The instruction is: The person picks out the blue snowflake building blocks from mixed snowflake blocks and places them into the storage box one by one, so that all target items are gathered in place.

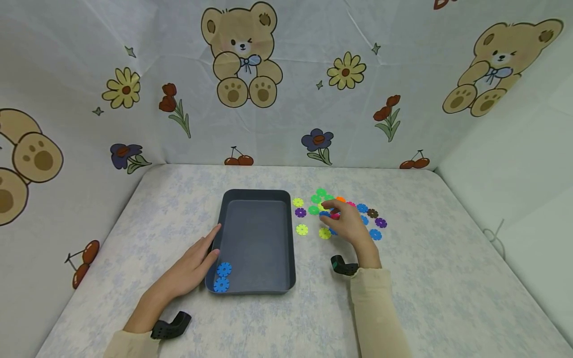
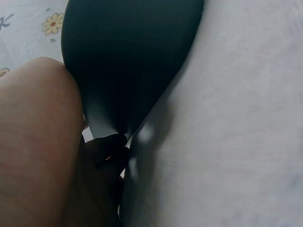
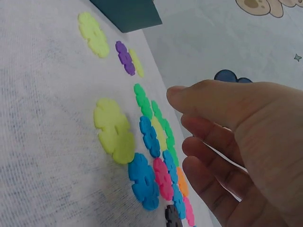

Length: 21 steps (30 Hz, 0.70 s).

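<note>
My left hand (image 1: 190,269) rests along the left side of a dark grey rectangular tray (image 1: 292,248), its fingers fairly straight and the fingertips at the rim. Two blue notched plastic discs (image 1: 224,269) lie in the tray's near left corner. To the right of the tray, my right hand (image 1: 350,227) hovers over a spread of similar snowflake discs. Its thumb and loosely bent fingers stand apart with nothing between them. Below it in the right wrist view are a yellow disc (image 3: 113,131), a blue disc (image 3: 143,182) and a pink disc (image 3: 163,178).
Green discs (image 1: 316,199) lie at the back of the spread; a brown disc (image 1: 372,213) and a purple disc (image 1: 381,223) lie at its right. A patterned cloth covers the table (image 1: 429,288). Behind stands a white curtain (image 1: 295,74) with printed bears. Each wrist wears a black camera band (image 1: 171,325).
</note>
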{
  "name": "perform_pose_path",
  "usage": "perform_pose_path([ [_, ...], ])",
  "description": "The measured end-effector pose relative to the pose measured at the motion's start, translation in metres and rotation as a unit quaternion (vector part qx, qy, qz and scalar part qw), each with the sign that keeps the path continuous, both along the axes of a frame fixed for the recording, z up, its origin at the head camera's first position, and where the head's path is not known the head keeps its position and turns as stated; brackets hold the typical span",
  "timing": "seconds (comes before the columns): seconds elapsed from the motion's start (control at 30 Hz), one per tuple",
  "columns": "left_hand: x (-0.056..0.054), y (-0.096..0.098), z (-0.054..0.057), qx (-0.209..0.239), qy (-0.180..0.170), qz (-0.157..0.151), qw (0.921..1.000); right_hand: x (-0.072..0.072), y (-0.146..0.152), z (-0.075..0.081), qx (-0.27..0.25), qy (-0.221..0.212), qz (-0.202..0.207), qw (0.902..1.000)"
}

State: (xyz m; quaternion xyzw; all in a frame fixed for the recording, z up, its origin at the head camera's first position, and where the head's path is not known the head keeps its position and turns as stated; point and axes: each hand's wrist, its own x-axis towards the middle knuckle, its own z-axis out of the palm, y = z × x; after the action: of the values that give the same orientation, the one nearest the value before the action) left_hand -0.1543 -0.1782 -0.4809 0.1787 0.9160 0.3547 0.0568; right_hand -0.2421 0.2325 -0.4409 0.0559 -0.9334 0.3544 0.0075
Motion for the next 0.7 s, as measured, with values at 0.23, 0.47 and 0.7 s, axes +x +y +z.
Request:
perform_pose_path([
  [0.23, 0.0, 0.001, 0.0, 0.0, -0.004, 0.001, 1.0, 0.0, 0.005, -0.007, 0.004, -0.013, -0.024, 0.9996],
  [0.47, 0.0, 0.0, 0.0, -0.001, -0.004, -0.001, 1.0, -0.001, 0.005, -0.015, 0.017, -0.025, -0.042, 0.9986],
  [0.7, -0.001, 0.0, 0.0, -0.001, -0.004, 0.0, 1.0, -0.004, 0.005, -0.019, 0.027, -0.016, -0.038, 0.9988],
])
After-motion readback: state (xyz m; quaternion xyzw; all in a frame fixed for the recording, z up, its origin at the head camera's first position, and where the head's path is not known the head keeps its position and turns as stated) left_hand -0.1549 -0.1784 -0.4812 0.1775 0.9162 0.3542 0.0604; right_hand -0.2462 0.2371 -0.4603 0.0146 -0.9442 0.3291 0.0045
